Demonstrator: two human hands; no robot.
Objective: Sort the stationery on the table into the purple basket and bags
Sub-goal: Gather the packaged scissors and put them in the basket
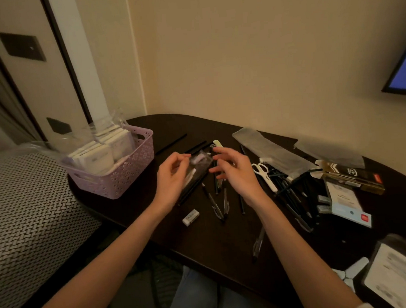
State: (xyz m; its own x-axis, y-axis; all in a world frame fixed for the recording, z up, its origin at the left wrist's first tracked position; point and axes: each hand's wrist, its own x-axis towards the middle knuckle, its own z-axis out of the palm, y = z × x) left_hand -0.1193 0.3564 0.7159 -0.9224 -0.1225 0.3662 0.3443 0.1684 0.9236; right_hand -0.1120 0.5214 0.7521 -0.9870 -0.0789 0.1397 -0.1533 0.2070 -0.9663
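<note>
A cream wall (250, 54) fills the upper view, meeting a second wall at a corner on the left, where a white column (80, 66) and a dark frame are seen. A dark switch plate (21, 46) is fixed to the left wall. The corner of a screen (405, 67) with a blue picture is cut off at the right edge. At lower left a woven black-and-white cushion (28, 214) lies just beside the table.

The dark oval table (215, 244) runs from the corner to the right edge. At its left end stands the purple basket (124, 173), packed with white packs wrapped in clear plastic. Two grey bags (269, 151) lie flat near the far right edge. A boxed pack (352, 177) and a pale card pack (347, 204) lie at the right, with a heap of dark pens (293, 195) beside them. White scissors (263, 173) rest by the heap. More pens (217, 205) lie at the middle, and a white eraser (190, 217) sits near the front edge.

A small clear bag (198, 171) with pens in it is held above the table's middle. It is pinched at its top by the left hand (174, 175). The right hand (234, 171) is beside it, fingers spread and loosely bent; contact with the bag cannot be told through blur.
</note>
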